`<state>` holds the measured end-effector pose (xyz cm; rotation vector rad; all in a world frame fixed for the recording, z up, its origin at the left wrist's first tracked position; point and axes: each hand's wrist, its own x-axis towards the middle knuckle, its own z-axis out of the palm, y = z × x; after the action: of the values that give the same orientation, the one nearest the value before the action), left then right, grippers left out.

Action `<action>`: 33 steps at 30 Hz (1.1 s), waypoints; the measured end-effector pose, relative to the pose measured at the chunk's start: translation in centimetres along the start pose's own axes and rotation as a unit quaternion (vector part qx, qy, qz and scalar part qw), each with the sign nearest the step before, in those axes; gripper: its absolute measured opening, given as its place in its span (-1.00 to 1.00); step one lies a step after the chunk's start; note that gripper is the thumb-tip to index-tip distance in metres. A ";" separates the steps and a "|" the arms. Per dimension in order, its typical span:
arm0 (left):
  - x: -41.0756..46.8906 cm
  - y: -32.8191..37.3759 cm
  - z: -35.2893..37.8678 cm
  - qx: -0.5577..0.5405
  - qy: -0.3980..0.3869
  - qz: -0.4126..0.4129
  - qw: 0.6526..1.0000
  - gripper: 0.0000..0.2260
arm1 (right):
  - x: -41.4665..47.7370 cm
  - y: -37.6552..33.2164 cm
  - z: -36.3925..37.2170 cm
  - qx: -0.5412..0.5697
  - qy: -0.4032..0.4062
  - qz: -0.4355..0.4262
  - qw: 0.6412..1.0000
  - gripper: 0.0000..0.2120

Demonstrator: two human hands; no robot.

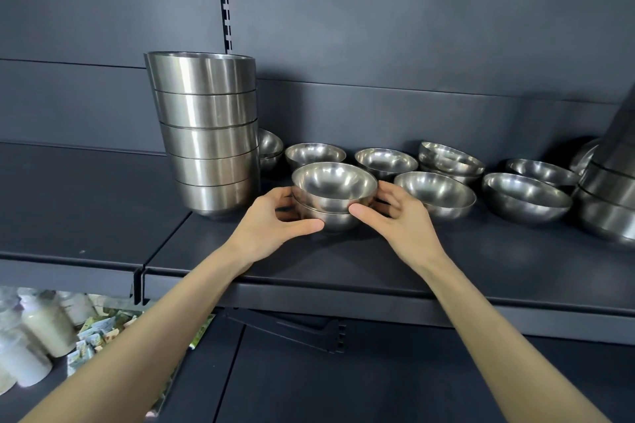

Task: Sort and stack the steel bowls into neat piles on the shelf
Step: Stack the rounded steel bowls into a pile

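2 nested, rounded, shiny steel bowls [331, 197] in both hands [268, 223] [400, 216]

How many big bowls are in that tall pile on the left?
5, nested one above another in the tall pile on the shelf; others may hide inside.

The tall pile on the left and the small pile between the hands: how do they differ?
The tall pile has five bowls; the small pile has two. The tall pile's bowls are wide with straight, sloping walls; the small pile's are little and round. The tall pile stands untouched; the small pile is held from both sides by the left hand and the right hand. Both are bare steel, mouths up, on the dark shelf.
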<state>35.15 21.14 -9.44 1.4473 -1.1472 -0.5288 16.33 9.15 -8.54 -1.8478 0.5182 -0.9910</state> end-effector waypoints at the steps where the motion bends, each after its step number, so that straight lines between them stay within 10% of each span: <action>1: 0.0 0.0 0.0 -0.001 -0.002 0.003 1.000 -0.59 | 0.0 -0.1 0.0 0.000 -0.001 -0.004 1.000 -0.69; 18: 2.5 6.3 4.6 -0.056 0.009 0.088 0.994 -0.64 | 1.7 -4.3 -7.0 -0.001 0.054 -0.061 0.997 -0.63; 27: 5.0 7.4 12.9 -0.060 0.024 0.081 0.995 -0.66 | 2.3 -2.1 -15.2 -0.004 0.054 -0.058 0.997 -0.22; 33: 5.3 6.2 15.7 -0.031 0.095 0.056 0.993 -0.51 | 3.2 0.7 -17.2 0.007 0.019 -0.036 0.999 -0.45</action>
<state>22.02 9.74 -5.95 1.3398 -1.0448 -0.3375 4.28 -2.70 -3.89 -1.8491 0.4703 -1.0765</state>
